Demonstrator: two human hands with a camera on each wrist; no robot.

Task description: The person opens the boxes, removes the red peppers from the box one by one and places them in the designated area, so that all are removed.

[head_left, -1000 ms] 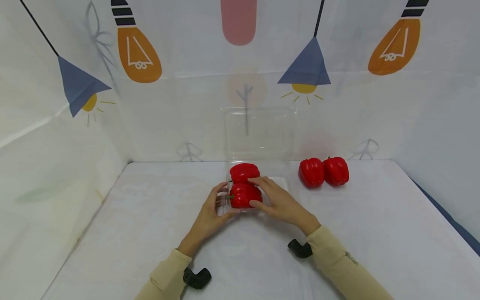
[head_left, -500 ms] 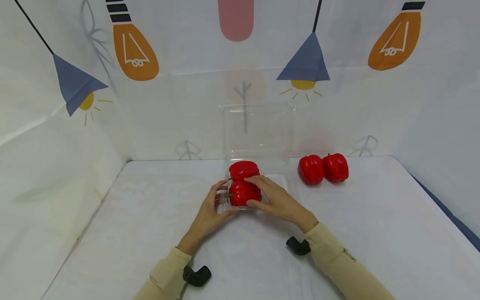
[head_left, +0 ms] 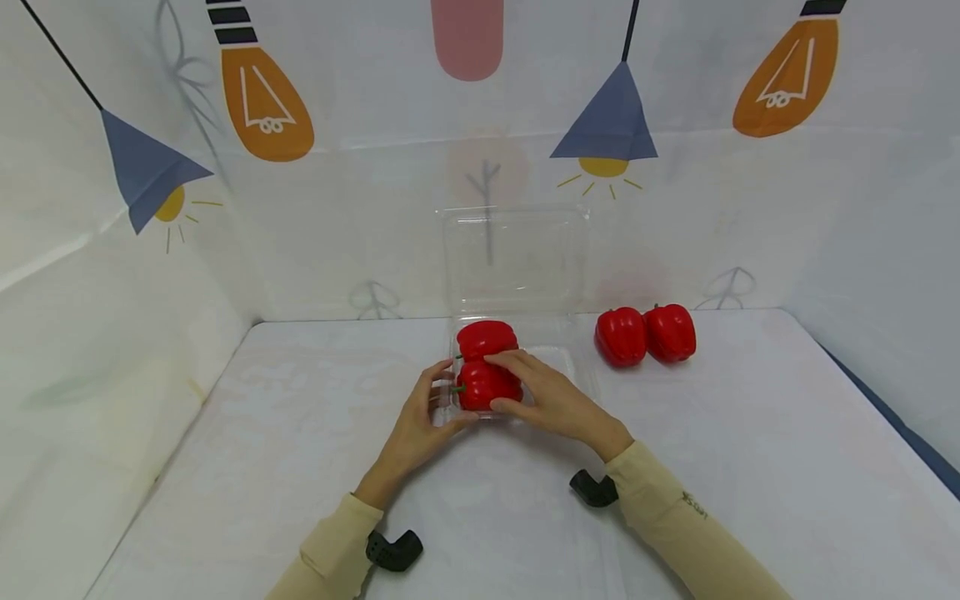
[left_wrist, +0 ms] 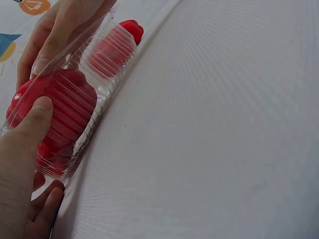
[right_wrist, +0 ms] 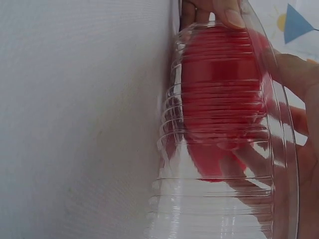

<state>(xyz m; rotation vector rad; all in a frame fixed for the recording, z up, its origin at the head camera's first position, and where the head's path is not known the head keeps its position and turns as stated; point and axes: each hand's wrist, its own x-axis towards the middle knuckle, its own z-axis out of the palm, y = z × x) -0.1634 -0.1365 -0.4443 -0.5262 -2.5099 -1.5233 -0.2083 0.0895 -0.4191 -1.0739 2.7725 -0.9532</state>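
Observation:
A clear plastic clamshell box point(head_left: 557, 358) lies with its lid point(head_left: 517, 258) raised at the back. Two red bell peppers lie sideways in its left part: a far pepper point(head_left: 483, 336) and a near pepper point(head_left: 486, 383) with its green stem pointing left. My left hand point(head_left: 416, 427) holds the box's near left corner, thumb on the front wall and fingers along the left side. My right hand point(head_left: 561, 402) grips the near pepper from the right between thumb and fingers. In the right wrist view the near pepper point(right_wrist: 219, 74) shows through the ribbed wall point(right_wrist: 214, 204).
Two more red peppers, a left one point(head_left: 621, 337) and a right one point(head_left: 671, 333), stand side by side on the white-covered table point(head_left: 750, 433), right of the box. A printed white curtain point(head_left: 360, 217) hangs behind. Black curved pieces point(head_left: 395, 551) sit at both wrists.
The whole scene has shifted slightly upward and left in the head view. Both hands, the box and the peppers keep their places relative to one another.

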